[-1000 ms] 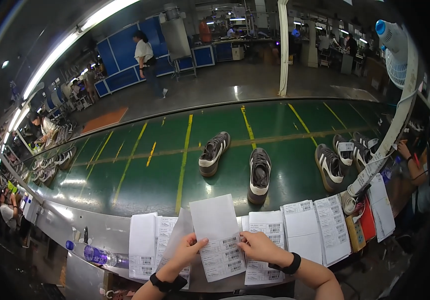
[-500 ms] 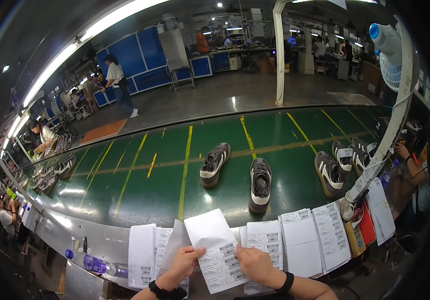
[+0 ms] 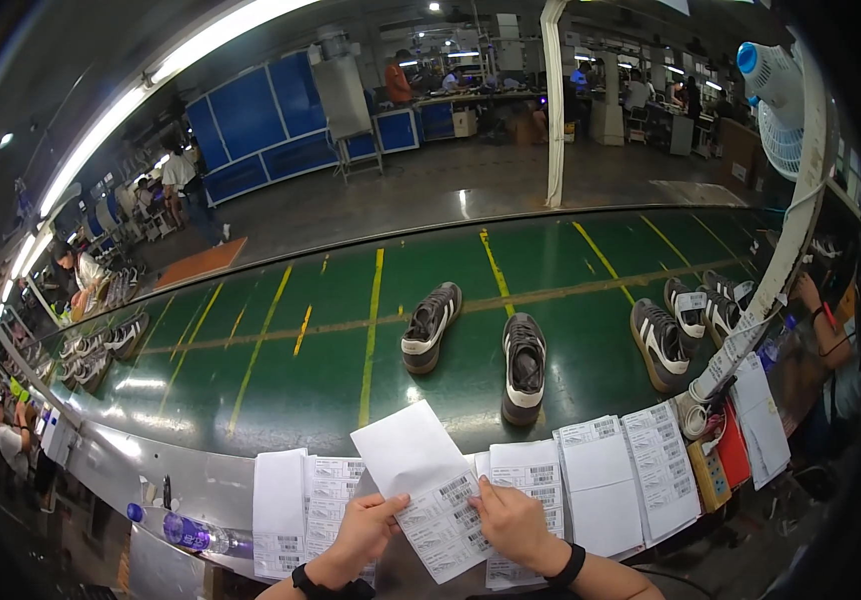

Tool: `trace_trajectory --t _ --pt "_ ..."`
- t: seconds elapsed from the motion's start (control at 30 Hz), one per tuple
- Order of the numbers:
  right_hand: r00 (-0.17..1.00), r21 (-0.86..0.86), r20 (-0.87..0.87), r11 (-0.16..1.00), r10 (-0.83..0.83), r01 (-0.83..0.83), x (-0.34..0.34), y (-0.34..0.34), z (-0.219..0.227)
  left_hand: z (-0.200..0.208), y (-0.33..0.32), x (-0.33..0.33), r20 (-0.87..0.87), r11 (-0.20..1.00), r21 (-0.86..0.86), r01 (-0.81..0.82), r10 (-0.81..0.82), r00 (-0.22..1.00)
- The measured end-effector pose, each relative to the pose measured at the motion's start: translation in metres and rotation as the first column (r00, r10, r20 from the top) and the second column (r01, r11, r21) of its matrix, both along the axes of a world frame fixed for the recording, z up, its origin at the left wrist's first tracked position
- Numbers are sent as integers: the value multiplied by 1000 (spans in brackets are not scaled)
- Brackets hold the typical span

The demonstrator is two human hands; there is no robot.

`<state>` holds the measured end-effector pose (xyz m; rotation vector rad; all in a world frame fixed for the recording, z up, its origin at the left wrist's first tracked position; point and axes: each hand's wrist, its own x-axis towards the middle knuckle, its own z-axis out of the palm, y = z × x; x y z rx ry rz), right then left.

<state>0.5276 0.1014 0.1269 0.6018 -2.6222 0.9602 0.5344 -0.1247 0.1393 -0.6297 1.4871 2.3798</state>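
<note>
A white sheet of barcode labels (image 3: 416, 447) is held up between my two hands above the metal ledge, its upper part blank and its lower part in printed rows. My left hand (image 3: 369, 527) is closed on its left edge, thumb on top. At the right edge my right hand (image 3: 513, 522) pinches the sheet; whether a label is lifted there I cannot make out. More label sheets lie on both sides: a blank-faced stack (image 3: 281, 500) and a printed sheet (image 3: 336, 485) to the left, a printed stack (image 3: 528, 480) behind my right hand.
Beyond the ledge runs a green conveyor belt (image 3: 341, 385) with two dark sneakers, one (image 3: 433, 328) left of the other (image 3: 524, 368). More sneakers (image 3: 661, 340) stand right. A purple-labelled bottle (image 3: 191, 532) lies left. A white post (image 3: 801, 215) and a power strip (image 3: 711, 475) border the right.
The held sheet has tilted further left, and a loose pale sheet beside it no longer shows. My hands keep their grip. A person in the background has walked left.
</note>
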Motion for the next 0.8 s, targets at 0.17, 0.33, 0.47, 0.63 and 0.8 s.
trace_trajectory --t 0.17,0.33,0.47,0.63,0.8 --pt "987 -121 -121 986 104 -118 2 -11 19 -2 5 0 -4 999 -50 -13 13 1000" --pt "982 -65 -67 982 175 -179 8 -35 16 16 18 4 -53 998 19 57 -56 997" --pt "977 -125 11 970 212 -209 6 -39 16 1 -2 6 -83 984 -41 174 -177 981" --pt "957 -188 117 952 266 -242 3 -35 27 21 3 9 -75 986 -29 165 -167 983" --pt "949 -300 230 944 214 -141 10 -35 43 29 5 12 -46 950 -122 288 -295 954"
